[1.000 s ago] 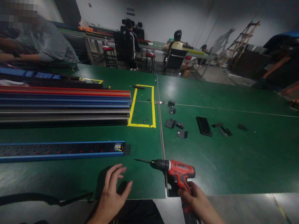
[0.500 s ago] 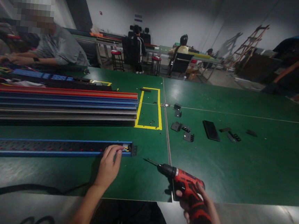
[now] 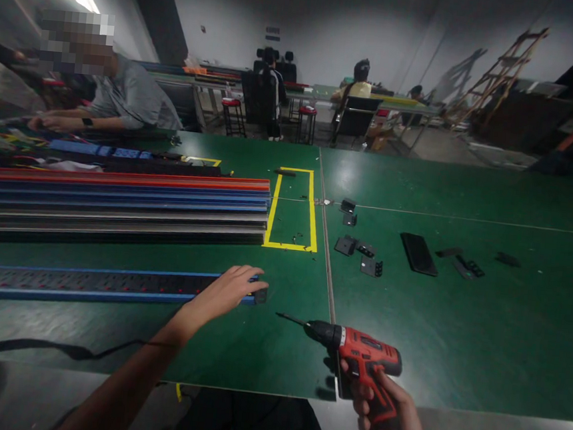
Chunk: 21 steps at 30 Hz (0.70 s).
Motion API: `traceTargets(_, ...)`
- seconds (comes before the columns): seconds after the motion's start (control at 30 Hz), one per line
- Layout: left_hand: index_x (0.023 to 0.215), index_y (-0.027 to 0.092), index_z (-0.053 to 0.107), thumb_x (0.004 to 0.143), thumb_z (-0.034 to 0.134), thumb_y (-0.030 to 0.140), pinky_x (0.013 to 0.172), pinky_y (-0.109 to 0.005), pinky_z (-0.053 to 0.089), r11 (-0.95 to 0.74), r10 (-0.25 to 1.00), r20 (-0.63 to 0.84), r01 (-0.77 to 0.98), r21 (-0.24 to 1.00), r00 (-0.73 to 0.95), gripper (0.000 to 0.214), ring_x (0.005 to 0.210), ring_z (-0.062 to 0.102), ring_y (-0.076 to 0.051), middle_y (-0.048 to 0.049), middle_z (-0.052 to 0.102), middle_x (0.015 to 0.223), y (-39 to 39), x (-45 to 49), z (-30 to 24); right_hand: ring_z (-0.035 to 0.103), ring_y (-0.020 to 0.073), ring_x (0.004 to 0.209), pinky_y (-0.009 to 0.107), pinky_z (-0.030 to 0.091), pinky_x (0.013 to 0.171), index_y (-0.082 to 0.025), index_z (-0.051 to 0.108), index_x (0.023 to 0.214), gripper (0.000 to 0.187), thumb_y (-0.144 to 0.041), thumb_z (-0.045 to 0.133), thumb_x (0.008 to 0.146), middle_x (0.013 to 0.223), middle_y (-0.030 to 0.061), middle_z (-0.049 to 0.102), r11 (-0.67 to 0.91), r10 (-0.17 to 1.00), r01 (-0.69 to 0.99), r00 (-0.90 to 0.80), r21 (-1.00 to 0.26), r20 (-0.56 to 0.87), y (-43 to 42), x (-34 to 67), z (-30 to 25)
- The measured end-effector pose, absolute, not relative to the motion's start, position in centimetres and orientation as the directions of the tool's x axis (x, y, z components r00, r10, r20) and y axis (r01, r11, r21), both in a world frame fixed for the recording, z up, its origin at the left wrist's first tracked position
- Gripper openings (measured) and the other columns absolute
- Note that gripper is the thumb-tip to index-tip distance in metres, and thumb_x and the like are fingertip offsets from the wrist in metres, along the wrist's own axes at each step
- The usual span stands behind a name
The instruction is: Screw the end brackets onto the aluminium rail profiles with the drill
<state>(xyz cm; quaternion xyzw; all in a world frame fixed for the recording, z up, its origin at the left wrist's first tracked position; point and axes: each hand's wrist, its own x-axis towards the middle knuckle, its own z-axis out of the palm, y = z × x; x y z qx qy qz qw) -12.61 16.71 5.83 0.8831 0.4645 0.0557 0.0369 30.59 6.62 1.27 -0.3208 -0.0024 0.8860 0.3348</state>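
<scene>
A long blue-edged power strip [image 3: 124, 286] with dark sockets lies across the left front of the table. Over its right end is my left hand [image 3: 232, 289], fingers stretched out and slightly apart, gripping nothing that I can see. A small black end bracket [image 3: 260, 295] shows just beyond the fingertips; whether they touch it I cannot tell. My right hand [image 3: 403, 402] is wrapped round the handle of a red and black cordless drill [image 3: 368, 348]. The drill's long bit points left towards the strip's end, apart from it.
Stacked red, blue and grey profiles [image 3: 167, 208] lie behind the strip. Black brackets [image 3: 371, 267] and a black phone [image 3: 418, 253] rest on the green table [image 3: 456, 337]. Yellow tape [image 3: 314, 211] marks a rectangle. A co-worker [image 3: 141, 95] sits at the far left.
My left hand has shifted right from inside the strip's end to over it, and its fingers have straightened. The drill stays in my right hand, now more level. The view has moved slightly.
</scene>
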Motion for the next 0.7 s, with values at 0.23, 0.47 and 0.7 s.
traceTargets(0.23, 0.133, 0.028, 0.063, 0.086, 0.050, -0.011, 0.105, -0.041, 0.047, -0.587, 0.804, 0.004, 0.793, 0.164, 0.595, 0.061, 0.132, 0.058, -0.025, -0.0070, 0.058, 0.147, 16.9, -13.1, 5.8, 0.027, 0.0020, 0.040, 0.017, 0.036, 0.040, -0.015, 0.073, 0.106, 0.045, -0.049, 0.085, 0.080, 0.056, -0.0109, 0.041, -0.751, 0.634, -0.647, -0.653, -0.130, -0.415, 5.7, 30.1, -1.2)
traceTargets(0.47, 0.127, 0.024, 0.066, 0.089, 0.052, -0.008, 0.103, -0.041, 0.049, -0.614, 0.783, -0.006, 0.775, 0.153, 0.622, 0.052, 0.127, 0.062, -0.026, -0.0090, 0.062, 0.142, 17.9, -13.4, 5.6, 0.016, 0.0031, 0.038, 0.018, 0.034, 0.038, -0.016, 0.073, 0.106, 0.033, -0.035, 0.080, 0.080, 0.053, -0.0135, 0.034, -0.784, 0.621, -0.579, -0.722, -0.224, -0.306, 6.6, 29.8, -1.2)
traceTargets(0.7, 0.125, 0.024, 0.069, 0.091, 0.052, -0.004, 0.100, -0.040, 0.052, -0.642, 0.762, -0.003, 0.756, 0.128, 0.648, 0.047, 0.124, 0.064, -0.025, -0.0097, 0.066, 0.139, 18.3, -13.6, 5.4, 0.019, 0.0041, 0.038, 0.017, 0.038, 0.040, -0.017, 0.072, 0.105, 0.030, -0.031, 0.076, 0.079, 0.052, -0.0131, 0.036, -0.797, 0.602, -0.553, -0.762, -0.242, -0.239, 8.3, 27.8, 1.2)
